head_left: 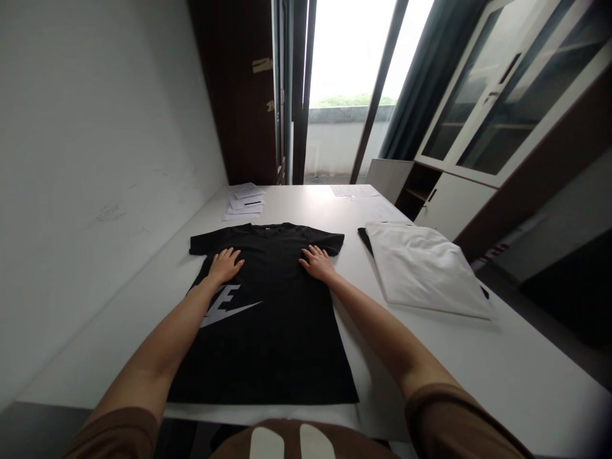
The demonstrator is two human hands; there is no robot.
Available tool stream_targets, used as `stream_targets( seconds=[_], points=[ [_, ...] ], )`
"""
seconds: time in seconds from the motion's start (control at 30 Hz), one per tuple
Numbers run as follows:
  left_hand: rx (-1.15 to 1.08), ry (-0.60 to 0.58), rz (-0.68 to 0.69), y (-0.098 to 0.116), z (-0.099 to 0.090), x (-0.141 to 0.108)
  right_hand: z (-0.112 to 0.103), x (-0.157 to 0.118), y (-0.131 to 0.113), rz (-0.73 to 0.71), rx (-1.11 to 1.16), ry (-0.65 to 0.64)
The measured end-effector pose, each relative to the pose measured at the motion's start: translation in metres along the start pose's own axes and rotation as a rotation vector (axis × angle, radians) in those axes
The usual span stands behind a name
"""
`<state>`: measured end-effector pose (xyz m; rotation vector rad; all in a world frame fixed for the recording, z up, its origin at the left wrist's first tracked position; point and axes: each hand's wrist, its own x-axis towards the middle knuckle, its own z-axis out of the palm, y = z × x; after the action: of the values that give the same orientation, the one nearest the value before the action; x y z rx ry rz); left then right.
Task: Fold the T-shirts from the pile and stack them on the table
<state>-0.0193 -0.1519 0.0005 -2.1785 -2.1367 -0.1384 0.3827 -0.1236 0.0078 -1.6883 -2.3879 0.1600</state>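
Observation:
A black T-shirt (287, 344) with a grey print lies spread flat on the white table (478, 370), its collar at the far side and its hem near the front edge. My left hand (226, 264) rests flat on the shirt's upper left part, below the left sleeve, fingers spread. On the upper right part, near the right sleeve, lies my right hand (317, 262), also with its fingers apart. Neither hand grips the cloth. My left forearm covers part of the print.
Folded white cloth (425, 268) lies on the table's right, with black cloth showing under it. Papers (245, 201) are stacked at the far left, and more sheets (354, 191) lie at the far edge. A wall borders the left side.

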Motion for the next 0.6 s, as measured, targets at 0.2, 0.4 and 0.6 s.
stream_targets(
  seconds=[0.2,0.4,0.6],
  points=[
    [-0.047,-0.08,-0.235,-0.037,0.004,0.005,0.002,0.009,0.024,0.094,0.005,-0.068],
    [-0.08,0.101,-0.175,-0.024,-0.011,-0.009,-0.009,-0.001,0.047,0.305,-0.024,0.127],
    [-0.135,0.185,0.088,0.031,-0.018,-0.027,-0.022,-0.002,0.068,0.574,0.003,0.352]
  ],
)
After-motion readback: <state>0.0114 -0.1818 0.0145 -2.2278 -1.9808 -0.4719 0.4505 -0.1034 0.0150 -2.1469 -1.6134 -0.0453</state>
